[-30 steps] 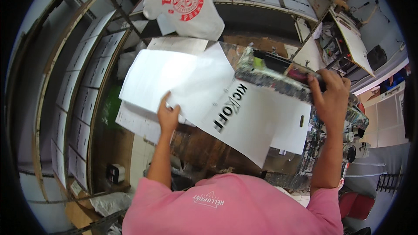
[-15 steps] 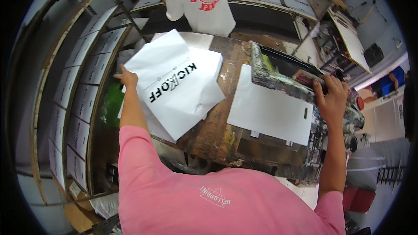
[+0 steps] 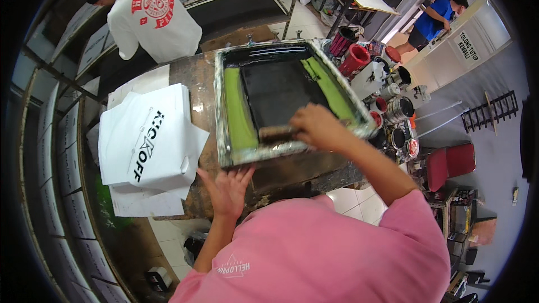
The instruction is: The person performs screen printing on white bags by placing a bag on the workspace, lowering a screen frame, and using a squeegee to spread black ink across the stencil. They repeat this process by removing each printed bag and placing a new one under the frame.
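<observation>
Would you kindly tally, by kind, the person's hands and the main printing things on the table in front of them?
Hands: 2, left hand and right hand
Screen frame: 1
Squeegee: 1
Stack of white printed pieces: 1
Total: 5

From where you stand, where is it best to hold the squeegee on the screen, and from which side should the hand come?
Probably grip the squeegee along its long wooden handle, coming from above on the near side. It lies crosswise at the near end of the screen frame, handle up and blade down on the mesh. The right hand already holds its right end; the left hand presses on the table.
</observation>
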Tool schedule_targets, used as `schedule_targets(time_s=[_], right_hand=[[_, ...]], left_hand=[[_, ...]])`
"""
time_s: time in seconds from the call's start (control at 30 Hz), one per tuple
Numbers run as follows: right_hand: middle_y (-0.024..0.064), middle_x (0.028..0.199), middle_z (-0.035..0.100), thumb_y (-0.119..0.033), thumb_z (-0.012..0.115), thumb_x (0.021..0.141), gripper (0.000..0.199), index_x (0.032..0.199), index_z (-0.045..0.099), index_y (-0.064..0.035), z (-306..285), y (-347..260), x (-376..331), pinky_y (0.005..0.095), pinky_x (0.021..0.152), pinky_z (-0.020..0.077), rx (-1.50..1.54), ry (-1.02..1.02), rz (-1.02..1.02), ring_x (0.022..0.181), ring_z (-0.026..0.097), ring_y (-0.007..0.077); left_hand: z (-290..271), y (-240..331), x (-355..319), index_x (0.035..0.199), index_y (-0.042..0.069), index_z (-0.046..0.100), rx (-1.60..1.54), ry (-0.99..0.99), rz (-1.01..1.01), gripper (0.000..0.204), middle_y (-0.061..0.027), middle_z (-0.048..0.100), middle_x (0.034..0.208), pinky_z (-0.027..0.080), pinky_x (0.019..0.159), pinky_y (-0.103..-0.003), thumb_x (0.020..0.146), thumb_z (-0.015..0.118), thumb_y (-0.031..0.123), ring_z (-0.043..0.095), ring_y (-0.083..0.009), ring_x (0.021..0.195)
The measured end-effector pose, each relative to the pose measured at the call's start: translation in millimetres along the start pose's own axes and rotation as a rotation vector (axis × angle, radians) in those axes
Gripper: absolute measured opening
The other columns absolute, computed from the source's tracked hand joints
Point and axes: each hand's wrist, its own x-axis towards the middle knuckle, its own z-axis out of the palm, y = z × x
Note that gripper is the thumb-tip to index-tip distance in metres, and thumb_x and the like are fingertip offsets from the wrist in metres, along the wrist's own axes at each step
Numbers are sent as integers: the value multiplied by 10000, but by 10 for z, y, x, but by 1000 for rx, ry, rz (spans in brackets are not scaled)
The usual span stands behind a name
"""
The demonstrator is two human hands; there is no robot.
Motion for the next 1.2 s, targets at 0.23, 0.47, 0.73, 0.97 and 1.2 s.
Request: schedule_targets(time_s=[0.23, 0.47, 0.73, 0.97, 1.2], right_hand=[[49, 1183, 677, -220, 724, 923, 447, 1360, 627, -218, 1408, 989, 942, 474, 965, 493, -2, 347, 32, 1119, 620, 300], [56, 1094, 680, -270, 686, 954, 267, 1211, 639, -215, 1813, 2012, 2473, 483, 881, 514, -89, 373, 63, 1076, 630, 307], [66, 1004, 659, -412, 774, 881, 421, 1192, 680, -143, 2067, 1743, 2206, 430, 809, 563, -23, 424, 41, 983, 636, 297], [125, 1255, 674, -367, 803, 847, 567, 1328, 660, -103, 2150, 951, 1002, 492, 993, 508, -7, 271, 54, 1104, 623, 327], [128, 1241, 667, -396, 786, 870, 591, 1354, 631, -93, 2276, 73, -185, 550, 1007, 502, 55, 162, 67, 1123, 609, 335]], left_hand=[[-1279, -514, 328, 1654, -31, 0, 335, 349, -192, 1318, -317, 151, 1663, 380, 1215, -535, 871, 451, 930, 293, -437, 1526], [-1569, -733, 492, 1622, -84, -146, 151, 709, -196, 1445, -371, 31, 1679, 356, 1227, -540, 831, 467, 959, 254, -464, 1548], [-1551, -790, 499, 1645, -59, 7, 332, 687, -171, 1367, -354, 229, 1603, 410, 1169, -538, 842, 379, 984, 406, -446, 1425], [-1681, -765, 492, 1641, -55, 87, 312, 593, -176, 1327, -333, 287, 1586, 437, 1152, -528, 854, 365, 977, 436, -428, 1410], [-1784, -770, 497, 1650, -60, 4, 364, 502, -183, 1366, -345, 121, 1669, 407, 1189, -520, 847, 400, 971, 278, -448, 1529]])
